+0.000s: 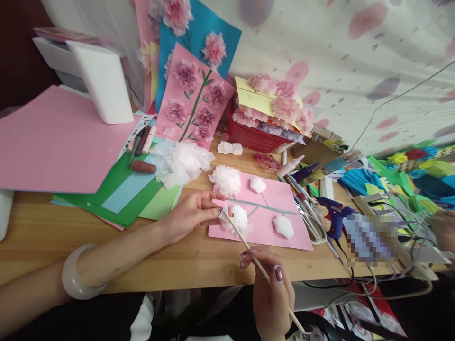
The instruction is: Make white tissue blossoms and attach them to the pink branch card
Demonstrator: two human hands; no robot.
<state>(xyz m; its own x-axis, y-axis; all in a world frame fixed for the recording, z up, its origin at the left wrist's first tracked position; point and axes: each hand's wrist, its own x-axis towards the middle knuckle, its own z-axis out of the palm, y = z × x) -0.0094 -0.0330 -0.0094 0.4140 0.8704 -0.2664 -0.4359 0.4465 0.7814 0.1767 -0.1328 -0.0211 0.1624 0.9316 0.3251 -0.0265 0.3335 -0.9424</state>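
My left hand pinches a small white tissue paper piece at the left side of a pink card. A thin wooden stick lies in my right hand, gripped between thumb and fingers. The stick's upper end meets the tissue piece, beside a round white paper mound with tissue around its edge. On the card, a green stem is drawn with branches. A full ruffled tissue flower sits at its upper left, and two bare white mounds are on the right.
Loose white tissue sheets lie behind my left hand, near green paper. Scissors and a blue glue gun with cables are at the right. A red basket of paper flowers and a finished pink flower card stand behind.
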